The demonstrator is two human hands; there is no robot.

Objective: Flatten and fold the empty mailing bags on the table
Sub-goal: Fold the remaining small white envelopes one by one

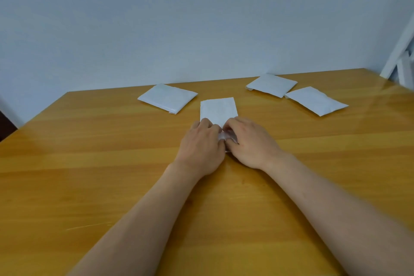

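We observe both forearms extended over the table (89,163), converging at its centre. The left hand (201,148) and right hand (248,145) sit side by side, backs up, fingers curled and pinching the near edge of the white mailing bag (218,108) lying flat there.

glossy wooden table (89,163), matt white bags (218,108)

near end of the white plastic mailing bag (218,110) hidden under both hands, fingertips curled out of sight, white leaning frame (401,60) cut off at right edge, forearms cropped below
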